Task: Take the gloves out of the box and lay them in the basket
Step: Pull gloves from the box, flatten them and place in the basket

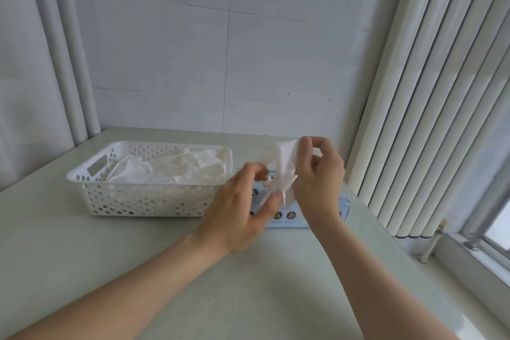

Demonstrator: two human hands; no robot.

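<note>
Pale tabletop (82,257) with one perforated white basket (138,201) holding crumpled gloves (171,171), uncountable, and one blue glove box (289,222) beside it, above which the left hand (240,212) and the right hand (317,182) together pinch one white glove (284,171).

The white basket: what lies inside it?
White gloves lie crumpled in the basket, filling most of it. Its floor, and whatever may lie beneath them, is covered, so their number cannot be told.

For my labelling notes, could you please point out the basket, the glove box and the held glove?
basket (143,201), head view, front wall
glove box (292,222), head view, blue front face
held glove (285,168), head view, its hanging middle
</note>
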